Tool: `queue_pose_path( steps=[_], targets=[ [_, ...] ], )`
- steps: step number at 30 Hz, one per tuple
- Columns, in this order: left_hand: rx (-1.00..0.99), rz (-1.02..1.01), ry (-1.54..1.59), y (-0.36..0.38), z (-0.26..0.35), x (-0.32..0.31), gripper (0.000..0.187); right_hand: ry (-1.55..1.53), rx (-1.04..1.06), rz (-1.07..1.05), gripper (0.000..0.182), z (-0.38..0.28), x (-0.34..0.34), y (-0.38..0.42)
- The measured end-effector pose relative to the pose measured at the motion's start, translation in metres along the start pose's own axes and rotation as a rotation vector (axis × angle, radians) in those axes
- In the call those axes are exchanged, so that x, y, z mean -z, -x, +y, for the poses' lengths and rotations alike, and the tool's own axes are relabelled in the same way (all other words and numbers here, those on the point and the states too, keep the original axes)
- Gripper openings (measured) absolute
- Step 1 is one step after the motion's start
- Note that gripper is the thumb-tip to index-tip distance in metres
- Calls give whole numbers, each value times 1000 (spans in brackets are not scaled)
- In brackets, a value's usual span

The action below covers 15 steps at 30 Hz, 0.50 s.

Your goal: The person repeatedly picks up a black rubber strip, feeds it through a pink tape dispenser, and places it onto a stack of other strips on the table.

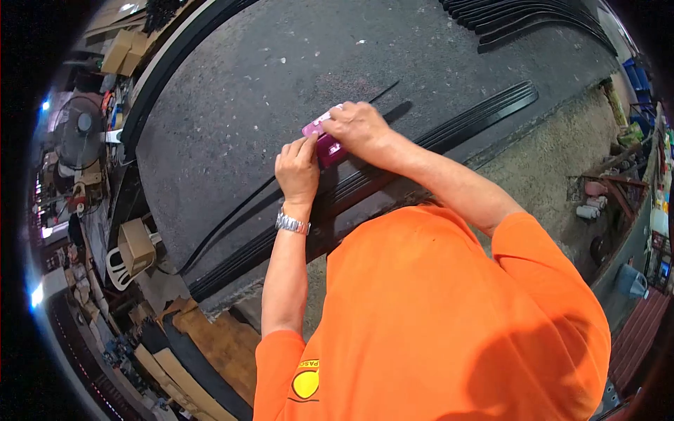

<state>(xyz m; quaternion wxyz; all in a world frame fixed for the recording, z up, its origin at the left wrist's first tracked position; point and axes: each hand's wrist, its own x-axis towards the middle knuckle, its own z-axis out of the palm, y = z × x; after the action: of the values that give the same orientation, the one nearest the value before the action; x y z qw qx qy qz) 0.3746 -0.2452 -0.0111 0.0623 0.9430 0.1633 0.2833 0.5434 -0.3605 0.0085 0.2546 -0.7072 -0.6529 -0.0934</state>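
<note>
My left hand (298,167), with a metal watch (292,222) on its wrist, has its fingers pinched around a thin black strip (235,219). The strip runs from lower left, under both hands, to its free tip at upper right. Its shadow lies apart from it, so it is lifted off the dark worktable (232,119). My right hand (359,131) is closed at the edge of a small pink and magenta case or packet (328,150), whose exact kind I cannot make out. My left fingertips touch the case too. The strip's middle is hidden there.
A bundle of long black strips (449,130) lies along the table's near edge. Curved black strips (530,21) are stacked at the far right, and a long curved black piece (165,67) borders the left. A fan (78,130) and cardboard box (136,245) stand left.
</note>
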Motion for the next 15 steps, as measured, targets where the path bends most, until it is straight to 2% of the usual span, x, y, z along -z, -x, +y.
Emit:
queue_pose_path(
  steps=[5, 15],
  targets=[
    [58, -75, -28, -18, 24, 0, 22, 42, -91, -123, 27, 61, 43, 31],
    [58, -149, -121, -30, 30, 5, 16, 295, -285, -41, 3, 200, 141, 135]
  ],
)
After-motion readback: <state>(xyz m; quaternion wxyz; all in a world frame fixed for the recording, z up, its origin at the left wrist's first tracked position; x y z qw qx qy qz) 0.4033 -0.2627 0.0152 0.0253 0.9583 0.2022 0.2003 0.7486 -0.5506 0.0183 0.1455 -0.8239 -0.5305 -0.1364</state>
